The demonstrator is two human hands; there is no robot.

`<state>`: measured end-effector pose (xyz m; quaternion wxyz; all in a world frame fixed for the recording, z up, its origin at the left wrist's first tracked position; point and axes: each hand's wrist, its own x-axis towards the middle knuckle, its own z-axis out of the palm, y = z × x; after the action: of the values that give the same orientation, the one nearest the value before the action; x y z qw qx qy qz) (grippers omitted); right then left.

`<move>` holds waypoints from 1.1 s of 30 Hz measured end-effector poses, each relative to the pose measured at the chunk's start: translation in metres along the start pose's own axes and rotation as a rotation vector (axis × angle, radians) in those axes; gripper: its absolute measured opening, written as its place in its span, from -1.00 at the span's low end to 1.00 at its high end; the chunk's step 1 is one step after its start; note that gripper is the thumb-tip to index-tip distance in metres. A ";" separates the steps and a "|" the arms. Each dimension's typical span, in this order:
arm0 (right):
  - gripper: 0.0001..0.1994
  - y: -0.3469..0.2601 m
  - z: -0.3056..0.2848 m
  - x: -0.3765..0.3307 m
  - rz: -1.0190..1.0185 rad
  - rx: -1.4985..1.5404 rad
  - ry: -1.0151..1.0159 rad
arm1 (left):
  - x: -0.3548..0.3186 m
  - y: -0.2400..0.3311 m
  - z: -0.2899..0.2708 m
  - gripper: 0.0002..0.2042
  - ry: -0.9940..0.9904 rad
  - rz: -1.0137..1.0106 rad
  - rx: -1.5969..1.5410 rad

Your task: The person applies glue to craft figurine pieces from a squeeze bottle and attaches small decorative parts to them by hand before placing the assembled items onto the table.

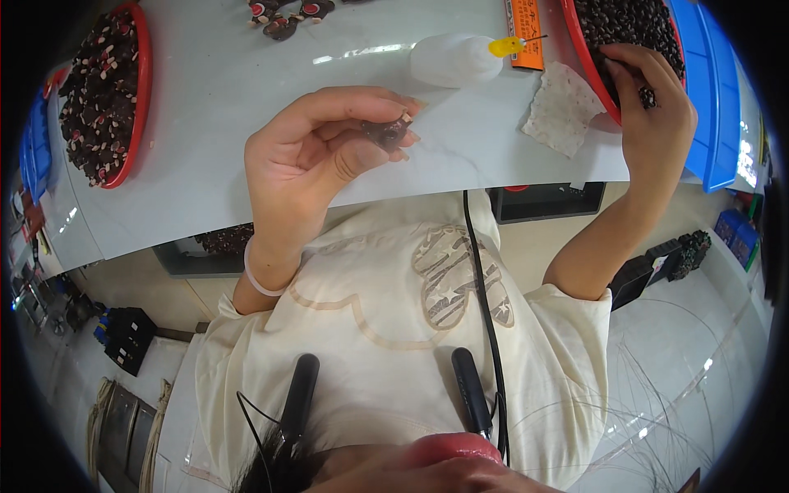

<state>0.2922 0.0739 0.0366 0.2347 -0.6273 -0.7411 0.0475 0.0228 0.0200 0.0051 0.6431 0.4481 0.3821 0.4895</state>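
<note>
My left hand (308, 144) is raised over the white table, closed in a pinch. Between its thumb and fingertips sits a small glossy dark-brown piece (385, 134) with a pale spot at its upper edge. Over at the right, my right hand (662, 115) reaches into a red-rimmed tray (590, 72) heaped with small dark pieces (629, 20). Its thumb and forefinger are bent close together at the heap, and what they grip, if anything, cannot be made out. More dark pieces show beneath the palm.
A white squeeze bottle (452, 62) with a yellow needle tip lies by an orange packet (528, 41) and a ragged pale sheet (563, 111). Another red tray (144, 82), full of decorated dark pieces, stands left. Several such pieces (283, 25) lie at the far edge. A blue tray (713, 90) is far right.
</note>
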 end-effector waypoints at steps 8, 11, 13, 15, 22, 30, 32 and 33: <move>-0.85 0.002 -0.004 -0.002 0.007 0.121 0.203 | 0.000 0.001 -0.005 -0.73 -0.013 0.007 -0.031; -0.89 -0.012 -0.001 -0.006 0.085 0.519 0.304 | -0.001 0.002 -0.007 -0.73 -0.025 0.001 -0.035; -0.89 -0.019 0.001 -0.009 0.091 0.630 0.295 | -0.001 0.003 -0.008 -0.74 -0.030 -0.004 -0.048; -0.88 -0.025 0.002 -0.013 0.097 0.745 0.284 | -0.001 0.001 -0.009 -0.75 -0.028 0.002 -0.068; -0.82 -0.071 0.012 -0.028 -0.002 0.742 0.250 | -0.001 -0.004 -0.017 -0.78 -0.072 0.066 -0.092; -0.85 -0.112 0.053 -0.033 -0.390 0.818 0.120 | -0.008 0.000 -0.016 -0.74 -0.035 0.001 -0.123; -0.81 -0.114 0.056 -0.034 -0.445 0.855 0.081 | -0.008 0.001 -0.015 -0.72 -0.002 -0.025 -0.141; -0.81 -0.114 0.056 -0.035 -0.442 0.851 0.077 | -0.007 0.000 -0.016 -0.73 -0.028 -0.008 -0.147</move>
<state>0.1698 0.0295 0.0187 0.5026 -0.3041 -0.7621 0.2722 0.0068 0.0164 0.0002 0.6816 0.4048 0.3378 0.5074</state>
